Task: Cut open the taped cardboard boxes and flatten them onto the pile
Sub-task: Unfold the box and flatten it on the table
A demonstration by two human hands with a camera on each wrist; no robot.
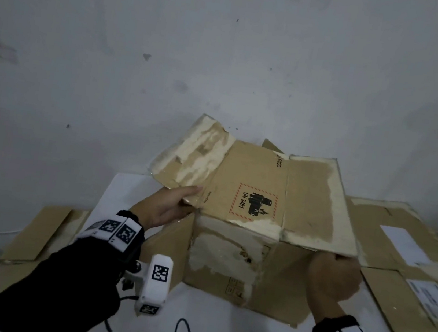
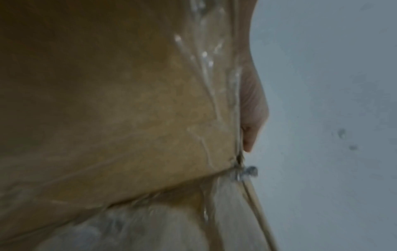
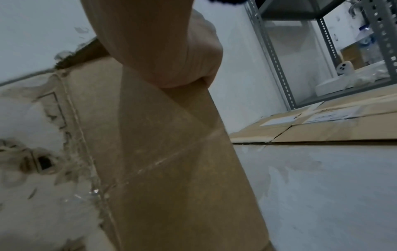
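left hand (image 1: 170, 206) pinches left flap (image 1: 194, 154) | right hand (image 1: 333, 277) grips right flap (image 1: 314, 201) | flattened pile (image 1: 366, 228) right of box (image 1: 250, 198) (shelf (image 3: 268, 51) behind)

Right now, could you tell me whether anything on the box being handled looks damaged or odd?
Yes. The cardboard box has its brown surface peeled to pale patches on the left flap, the front face and the edges of the right flap. A small hole shows in the front face.
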